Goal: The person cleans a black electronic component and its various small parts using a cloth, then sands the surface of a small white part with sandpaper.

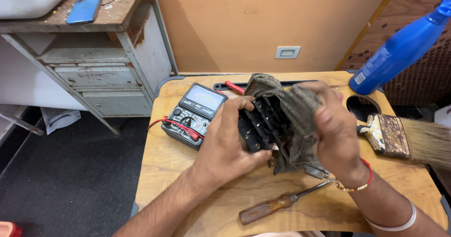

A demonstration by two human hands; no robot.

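The left hand [224, 145] holds a black ribbed plastic block [258, 124], apparently an electrical switch or terminal part, just above the wooden table [169, 164], its grip closed around the block's near end with the thumb on top. The right hand [334, 129] presses a dark, worn cloth [291, 110] against the block's far side, fingers curled and pinching the fabric. To wipe well, I judge the left hand should brace the block firmly while the cloth is worked into the grooves between the ribs, not just over the tops. An analog multimeter [195, 115] with red leads sits just left; a wooden-handled screwdriver [277, 204] lies near the front edge, a brush [399, 136] and blue spray bottle [399, 49] to the right.
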